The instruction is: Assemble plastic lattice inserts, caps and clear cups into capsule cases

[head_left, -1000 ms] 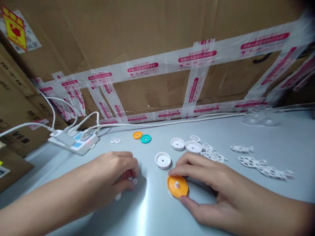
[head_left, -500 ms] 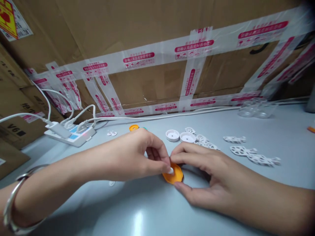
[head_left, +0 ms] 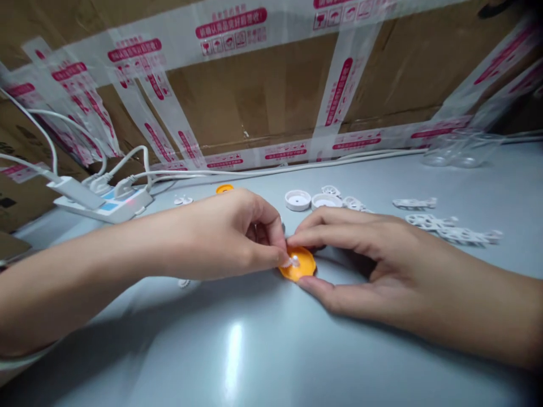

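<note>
An orange plastic disc lies on the grey table in front of me. My right hand pinches its rim between forefinger and thumb. My left hand reaches in from the left. Its thumb and forefinger pinch a small white piece down onto the middle of the disc. Most of that piece is hidden by my fingertips.
Two white caps and white lattice parts lie behind and to the right. Another orange disc and a small white part sit further back. A power strip with cables is at the left. Taped cardboard boxes wall the back. Clear cups stand far right.
My left hand left the small white parts at the left and came across to the orange disc, bringing a white piece to its middle. The right hand kept its hold. The view dipped closer.
</note>
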`<action>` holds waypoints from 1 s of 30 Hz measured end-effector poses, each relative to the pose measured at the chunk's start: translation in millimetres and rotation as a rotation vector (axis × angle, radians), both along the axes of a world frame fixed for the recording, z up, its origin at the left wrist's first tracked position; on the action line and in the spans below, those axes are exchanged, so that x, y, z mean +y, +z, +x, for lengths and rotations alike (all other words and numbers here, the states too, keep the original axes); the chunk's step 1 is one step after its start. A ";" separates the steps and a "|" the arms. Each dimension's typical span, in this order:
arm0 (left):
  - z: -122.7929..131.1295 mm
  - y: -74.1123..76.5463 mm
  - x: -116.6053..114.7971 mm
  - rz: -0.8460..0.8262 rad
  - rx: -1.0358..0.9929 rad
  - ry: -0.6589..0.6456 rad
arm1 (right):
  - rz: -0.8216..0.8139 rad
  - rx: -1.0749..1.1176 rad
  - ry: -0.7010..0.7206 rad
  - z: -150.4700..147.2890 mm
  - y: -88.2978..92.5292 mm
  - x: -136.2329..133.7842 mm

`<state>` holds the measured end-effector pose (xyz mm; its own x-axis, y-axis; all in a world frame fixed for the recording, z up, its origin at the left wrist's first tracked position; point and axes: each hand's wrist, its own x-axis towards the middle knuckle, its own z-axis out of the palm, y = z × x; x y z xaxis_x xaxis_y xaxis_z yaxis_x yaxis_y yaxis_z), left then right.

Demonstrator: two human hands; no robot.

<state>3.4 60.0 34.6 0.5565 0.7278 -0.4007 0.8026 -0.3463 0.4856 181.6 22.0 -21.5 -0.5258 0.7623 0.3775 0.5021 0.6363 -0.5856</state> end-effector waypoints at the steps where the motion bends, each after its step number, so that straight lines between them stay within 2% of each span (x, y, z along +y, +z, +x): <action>1: 0.2 -0.2 -0.9 0.019 0.004 0.002 | 0.002 0.000 -0.003 0.4 -0.4 0.0; 16: 3.4 -4.0 -5.1 0.148 -0.066 -0.031 | -0.039 0.036 -0.012 -0.1 2.4 -0.7; 21: 5.6 -5.0 -7.9 0.118 -0.079 0.019 | -0.109 0.087 -0.029 -1.2 4.0 -2.3; 26: 3.3 -1.9 -7.3 0.145 -0.072 -0.017 | -0.144 0.112 -0.015 0.3 2.5 -3.0; 30: 3.9 -2.9 -6.5 0.075 -0.087 0.027 | -0.145 0.116 -0.009 0.5 1.3 -1.8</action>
